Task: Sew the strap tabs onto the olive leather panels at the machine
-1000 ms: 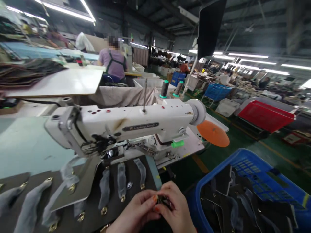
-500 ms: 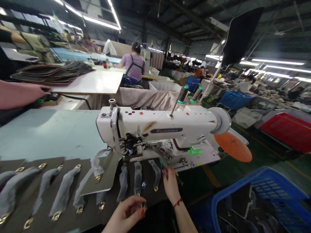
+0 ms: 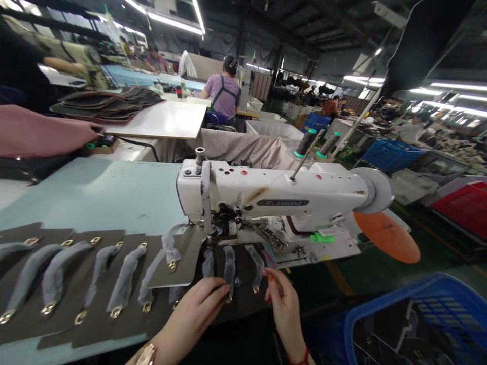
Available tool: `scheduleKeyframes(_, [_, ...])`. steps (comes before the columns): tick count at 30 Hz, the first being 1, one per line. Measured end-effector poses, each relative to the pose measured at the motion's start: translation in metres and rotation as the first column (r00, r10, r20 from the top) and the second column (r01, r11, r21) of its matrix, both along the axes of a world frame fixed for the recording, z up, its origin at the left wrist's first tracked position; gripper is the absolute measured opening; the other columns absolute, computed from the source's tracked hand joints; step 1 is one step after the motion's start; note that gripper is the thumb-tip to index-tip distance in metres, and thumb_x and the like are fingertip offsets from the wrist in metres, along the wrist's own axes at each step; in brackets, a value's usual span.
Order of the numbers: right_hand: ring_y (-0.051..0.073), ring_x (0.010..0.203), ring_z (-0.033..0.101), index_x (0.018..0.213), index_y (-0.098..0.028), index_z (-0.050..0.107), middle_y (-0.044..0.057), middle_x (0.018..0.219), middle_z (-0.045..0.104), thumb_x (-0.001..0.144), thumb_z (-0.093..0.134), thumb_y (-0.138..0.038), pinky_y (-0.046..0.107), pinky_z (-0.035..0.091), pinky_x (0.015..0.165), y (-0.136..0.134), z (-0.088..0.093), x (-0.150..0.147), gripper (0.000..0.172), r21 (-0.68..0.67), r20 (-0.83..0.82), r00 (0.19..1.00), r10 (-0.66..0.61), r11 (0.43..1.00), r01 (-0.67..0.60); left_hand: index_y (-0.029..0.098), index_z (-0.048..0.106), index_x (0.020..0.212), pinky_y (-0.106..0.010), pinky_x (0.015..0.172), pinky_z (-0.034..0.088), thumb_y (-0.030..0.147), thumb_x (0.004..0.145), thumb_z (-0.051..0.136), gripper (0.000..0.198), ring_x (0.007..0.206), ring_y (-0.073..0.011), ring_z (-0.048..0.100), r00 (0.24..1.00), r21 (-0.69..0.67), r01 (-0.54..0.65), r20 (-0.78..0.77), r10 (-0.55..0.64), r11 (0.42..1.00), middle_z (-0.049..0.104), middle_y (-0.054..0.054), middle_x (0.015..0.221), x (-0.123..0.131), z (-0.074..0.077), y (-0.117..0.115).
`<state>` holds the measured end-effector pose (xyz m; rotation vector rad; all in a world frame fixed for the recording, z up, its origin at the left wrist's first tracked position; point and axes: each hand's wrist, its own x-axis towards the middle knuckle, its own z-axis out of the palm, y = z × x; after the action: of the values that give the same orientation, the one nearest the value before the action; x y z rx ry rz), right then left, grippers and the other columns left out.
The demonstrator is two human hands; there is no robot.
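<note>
Dark flat panels (image 3: 213, 315) lie overlapping along the table's front, each bearing a strap in cloudy plastic wrap with a gold metal fitting. My left hand (image 3: 198, 306) reaches over their front edge, fingers together, tips at the gold end of one wrapped strap (image 3: 229, 263); its thumb is hidden. My right hand (image 3: 282, 296) is beside the right end of the panels, fingers bent and apart, near another wrapped strap (image 3: 256, 263). Thread snips with a pinkish handle (image 3: 269, 258) lie by the machine bed. A small round metal piece (image 3: 238, 282) rests between the straps.
The white sewing machine (image 3: 274, 190) stands directly behind the panels. A blue basket (image 3: 346, 324) holding similar panels is at the lower right. An orange disc (image 3: 388, 235) sits below the handwheel. Co-workers are seated farther back, one in a purple shirt (image 3: 224, 94).
My right hand has let go of the snips and drawn back toward me. My left hand has moved forward onto the panel edge. The view has swung left.
</note>
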<state>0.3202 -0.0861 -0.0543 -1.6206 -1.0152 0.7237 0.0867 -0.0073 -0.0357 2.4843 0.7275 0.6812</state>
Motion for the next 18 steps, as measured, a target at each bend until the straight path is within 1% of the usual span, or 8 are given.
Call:
scheduleKeyframes(2, [0.006, 0.046, 0.051, 0.121, -0.019, 0.053, 0.013, 0.118, 0.06, 0.093, 0.047, -0.045, 0.019, 0.039, 0.041, 0.0, 0.019, -0.022, 0.039, -0.033, -0.271, 0.952, 0.143, 0.987, -0.158, 0.021, 0.056, 0.119, -0.026, 0.091, 0.05, 0.017, 0.092, 0.05, 0.028, 0.102, -0.0185, 0.061, 0.999, -0.051, -0.013, 0.049, 0.015, 0.999, 0.063, -0.009, 0.112, 0.003, 0.0, -0.001])
scheduleKeyframes(4, [0.007, 0.047, 0.057, 0.131, -0.022, 0.045, 0.016, 0.124, 0.055, 0.091, 0.047, -0.053, 0.017, 0.037, 0.038, 0.003, 0.032, -0.042, 0.05, -0.044, -0.473, 0.84, 0.266, 0.945, -0.324, 0.022, 0.056, 0.12, -0.026, 0.092, 0.05, 0.017, 0.09, 0.053, 0.03, 0.103, -0.0191, 0.062, 0.997, -0.096, -0.019, 0.073, 0.026, 0.995, 0.064, -0.009, 0.112, 0.003, 0.0, -0.001])
scheduleKeyframes(6, [0.012, 0.054, 0.064, 0.135, -0.02, 0.041, 0.015, 0.115, 0.059, 0.089, 0.046, -0.06, 0.02, 0.043, 0.043, 0.007, 0.036, -0.059, 0.06, -0.042, -0.587, 0.739, 0.332, 0.899, -0.437, 0.023, 0.057, 0.121, -0.026, 0.092, 0.05, 0.017, 0.09, 0.053, 0.032, 0.105, -0.02, 0.061, 0.996, -0.132, -0.025, 0.087, 0.037, 0.991, 0.064, -0.009, 0.112, 0.001, -0.001, -0.002])
scheduleKeyframes(8, [0.017, 0.061, 0.066, 0.133, -0.017, 0.044, 0.011, 0.097, 0.064, 0.089, 0.046, -0.063, 0.025, 0.049, 0.052, 0.01, 0.033, -0.072, 0.064, -0.029, -0.61, 0.701, 0.37, 0.873, -0.486, 0.023, 0.057, 0.121, -0.026, 0.092, 0.05, 0.017, 0.09, 0.052, 0.031, 0.107, -0.0207, 0.061, 0.993, -0.157, -0.045, 0.101, 0.061, 0.987, 0.064, -0.01, 0.114, -0.003, -0.002, -0.002])
scheduleKeyframes(10, [0.016, 0.063, 0.064, 0.128, -0.015, 0.05, 0.007, 0.083, 0.063, 0.088, 0.048, -0.061, 0.026, 0.048, 0.057, 0.01, 0.026, -0.082, 0.061, 0.0, -0.569, 0.732, 0.374, 0.891, -0.455, 0.022, 0.059, 0.118, -0.027, 0.092, 0.05, 0.019, 0.09, 0.053, 0.028, 0.107, -0.0211, 0.061, 0.989, -0.189, -0.081, 0.11, 0.103, 0.979, 0.063, -0.011, 0.115, -0.006, -0.003, -0.001])
scheduleKeyframes(14, [0.009, 0.054, 0.047, 0.119, -0.013, 0.057, -0.001, 0.065, 0.051, 0.087, 0.055, -0.058, 0.021, 0.037, 0.05, 0.007, 0.014, -0.09, 0.055, 0.039, -0.494, 0.826, 0.271, 0.956, -0.291, 0.022, 0.063, 0.109, -0.026, 0.091, 0.05, 0.022, 0.087, 0.059, 0.022, 0.105, -0.0213, 0.061, 0.973, -0.285, -0.136, 0.141, 0.182, 0.949, 0.063, -0.01, 0.111, -0.005, -0.001, 0.0])
scheduleKeyframes(16, [0.008, 0.051, 0.04, 0.117, -0.013, 0.059, -0.003, 0.062, 0.047, 0.085, 0.057, -0.057, 0.02, 0.032, 0.048, 0.005, 0.013, -0.087, 0.054, 0.037, -0.504, 0.827, 0.249, 0.963, -0.267, 0.023, 0.064, 0.104, -0.026, 0.087, 0.052, 0.022, 0.085, 0.062, 0.02, 0.099, -0.0208, 0.063, 0.968, -0.345, -0.125, 0.164, 0.191, 0.93, 0.063, -0.009, 0.106, -0.002, 0.001, 0.002])
scheduleKeyframes(18, [0.006, 0.048, 0.037, 0.115, -0.012, 0.06, -0.004, 0.058, 0.045, 0.085, 0.059, -0.055, 0.019, 0.027, 0.046, 0.004, 0.013, -0.083, 0.053, 0.039, -0.547, 0.799, 0.248, 0.962, -0.271, 0.023, 0.066, 0.101, -0.026, 0.079, 0.054, 0.022, 0.083, 0.065, 0.018, 0.089, -0.0192, 0.064, 0.963, -0.405, -0.084, 0.201, 0.179, 0.91, 0.064, -0.007, 0.099, 0.001, 0.003, 0.004])
